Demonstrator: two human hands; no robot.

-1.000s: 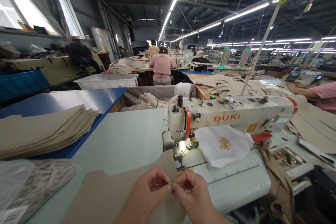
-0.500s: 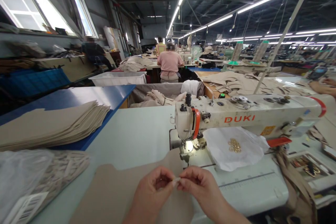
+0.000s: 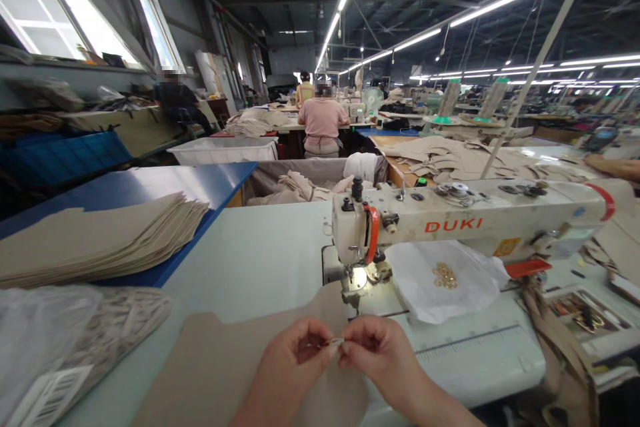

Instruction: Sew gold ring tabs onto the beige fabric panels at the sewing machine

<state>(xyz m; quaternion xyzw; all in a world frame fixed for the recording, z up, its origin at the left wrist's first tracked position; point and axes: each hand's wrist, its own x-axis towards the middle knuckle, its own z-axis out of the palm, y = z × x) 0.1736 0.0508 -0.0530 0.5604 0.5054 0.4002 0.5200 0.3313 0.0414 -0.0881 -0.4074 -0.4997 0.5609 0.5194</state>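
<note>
My left hand (image 3: 295, 363) and my right hand (image 3: 377, 357) meet fingertip to fingertip, both pinching a small pale strip (image 3: 338, 341). A metallic glint shows on it, but its full shape is hidden by the fingers. Beneath my hands a flat beige fabric panel (image 3: 220, 353) lies on the pale table, its upper edge close to the needle area of the sewing machine (image 3: 450, 220). Right of the needle, gold-coloured metal rings (image 3: 445, 276) lie in a small heap on a white plastic bag (image 3: 410, 280).
Stacked beige panels (image 3: 95, 233) lie on the blue table (image 3: 220, 180) at left. Below them is a clear plastic bag of patterned pieces (image 3: 115, 333). A parts tray (image 3: 590, 320) and hanging beige strips (image 3: 555, 347) are at right. Co-workers sit ahead; another person's arm (image 3: 613, 165) reaches in at right.
My fingers have shifted slightly around the small strip, and more of its metallic glint shows. The view has moved a little; the panel lies in the same place.
</note>
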